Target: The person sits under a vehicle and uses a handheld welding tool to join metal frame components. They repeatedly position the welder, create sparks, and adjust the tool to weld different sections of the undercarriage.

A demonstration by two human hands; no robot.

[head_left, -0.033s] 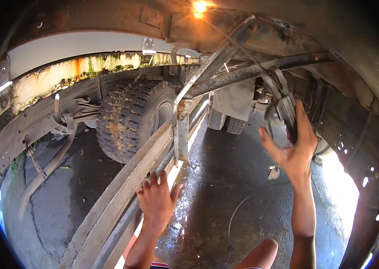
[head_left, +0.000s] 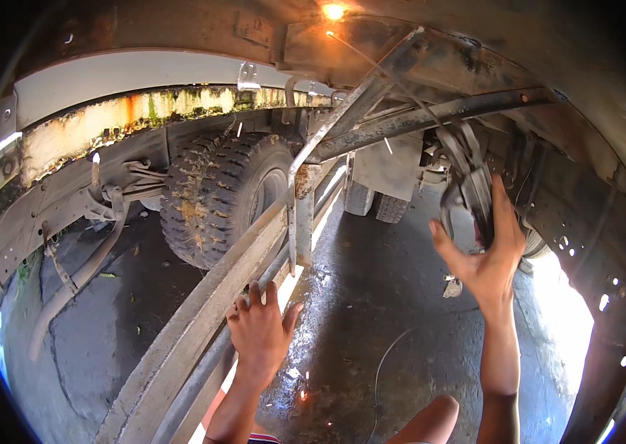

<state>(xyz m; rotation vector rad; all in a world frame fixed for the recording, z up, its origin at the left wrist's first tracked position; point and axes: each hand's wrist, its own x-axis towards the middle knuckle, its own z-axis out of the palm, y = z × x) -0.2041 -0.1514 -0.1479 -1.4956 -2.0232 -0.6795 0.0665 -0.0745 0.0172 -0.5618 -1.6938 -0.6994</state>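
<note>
Support surface: dark, wet concrete floor [head_left: 394,296], filling the lower centre of the frame and glistening where daylight hits it (brightest at lower right). Standing on it: one large knobbly mud-caked black tyre [head_left: 216,196], centre left, and a smaller pair of black tyres [head_left: 376,203] at upper centre. A small pale scrap of debris [head_left: 452,288] lies right of centre.

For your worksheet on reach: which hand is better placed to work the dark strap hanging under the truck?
Right. The right hand is already against the dark strap, while the left hand rests on the long metal beam.
</note>
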